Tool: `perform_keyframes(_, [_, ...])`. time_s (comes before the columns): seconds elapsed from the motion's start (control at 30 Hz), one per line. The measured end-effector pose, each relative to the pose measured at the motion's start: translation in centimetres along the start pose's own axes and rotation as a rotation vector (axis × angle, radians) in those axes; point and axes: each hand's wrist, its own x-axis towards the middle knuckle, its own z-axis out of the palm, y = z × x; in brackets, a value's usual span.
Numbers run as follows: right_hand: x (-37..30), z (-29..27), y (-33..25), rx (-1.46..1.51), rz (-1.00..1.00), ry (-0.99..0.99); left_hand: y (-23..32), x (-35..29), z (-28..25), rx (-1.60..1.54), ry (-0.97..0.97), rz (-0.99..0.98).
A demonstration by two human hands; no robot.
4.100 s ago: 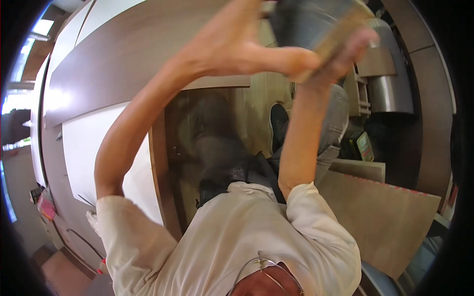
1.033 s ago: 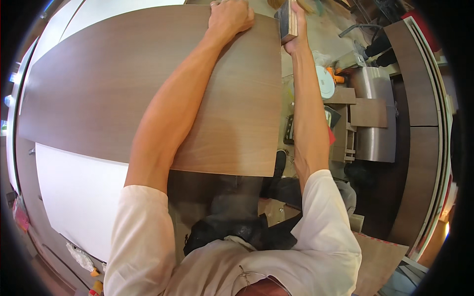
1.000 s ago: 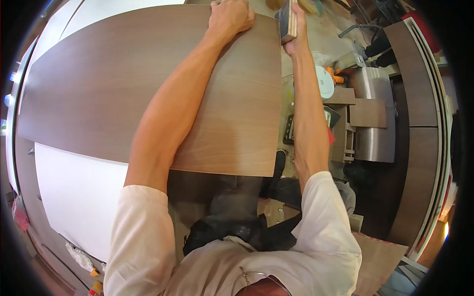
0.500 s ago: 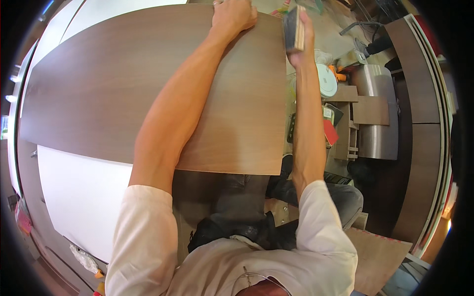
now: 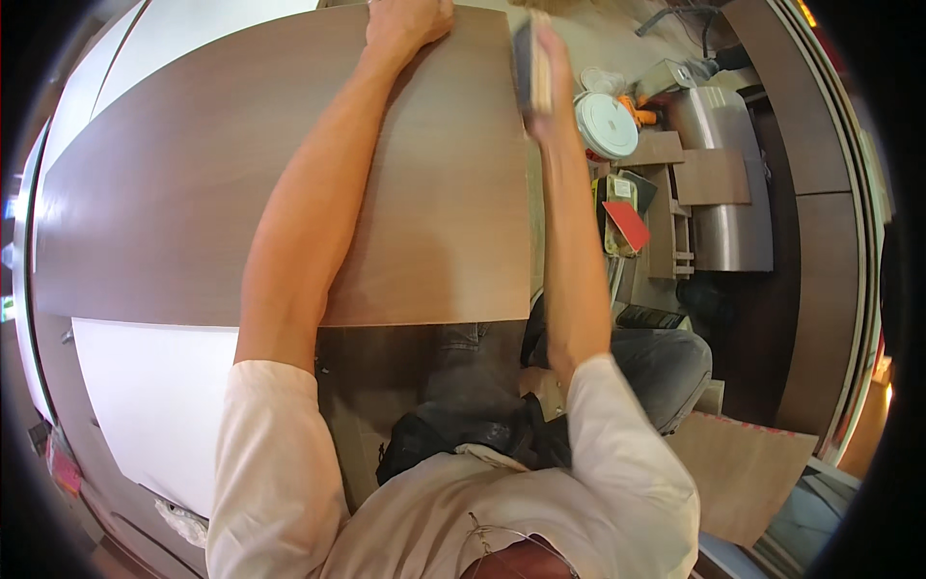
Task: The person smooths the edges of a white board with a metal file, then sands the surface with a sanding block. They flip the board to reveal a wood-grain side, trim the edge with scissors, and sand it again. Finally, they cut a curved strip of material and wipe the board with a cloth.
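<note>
A large brown wood-grain panel (image 5: 193,193) lies flat in front of me. At its far edge my left hand (image 5: 410,21) is closed, fingers curled over the border; the fingertips are partly hidden. My right hand (image 5: 553,82) grips a sanding block (image 5: 527,69), a pale layered wooden piece with a dark face. That dark face is turned toward the panel's right edge, close beside its far right corner. Whether block and edge touch I cannot tell. Both arms are stretched out, the left one passing over the panel.
White boards (image 5: 154,405) lie under the panel. To the right on the floor are a round white-lidded tub (image 5: 608,125), an orange tool (image 5: 639,114), a red sheet (image 5: 628,225) and a shiny metal cylinder (image 5: 728,236). A thin board (image 5: 738,473) rests at lower right.
The whole view has shifted, so the panel and both hands sit further left and a little higher. The sanding block stays in my right hand at the far right corner.
</note>
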Motion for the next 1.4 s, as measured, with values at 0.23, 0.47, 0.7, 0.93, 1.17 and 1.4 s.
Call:
perform_keyframes(0.23, [-9.6, -0.5, 3.5, 0.252, 0.017, 0.087, -0.6, -0.1, 0.0, 0.045, -0.049, -0.035])
perform_keyframes(0.47, [-1.2, -0.7, 0.3, 0.057, 0.227, 0.020, 0.7, 0.2, 0.4, -0.026, -0.014, 0.035])
perform_keyframes(0.7, [-12.3, -0.1, 3.4, 0.343, 0.174, 0.055, -0.8, -0.1, -0.9, 0.064, -0.129, -0.067])
perform_keyframes(0.93, [8.7, -0.6, 2.1, 0.079, 0.156, -0.157, -0.5, 0.3, 0.5, 0.099, -0.052, 0.009])
perform_keyframes(1.17, [5.2, 0.5, 5.7, 0.106, 0.078, 0.022, -0.8, 0.1, -1.4, 0.073, -0.126, -0.071])
perform_keyframes(1.4, [-14.0, -4.4, 7.0, 0.398, 0.285, 0.255, -0.2, -0.2, -1.0, 0.061, -0.224, 0.009])
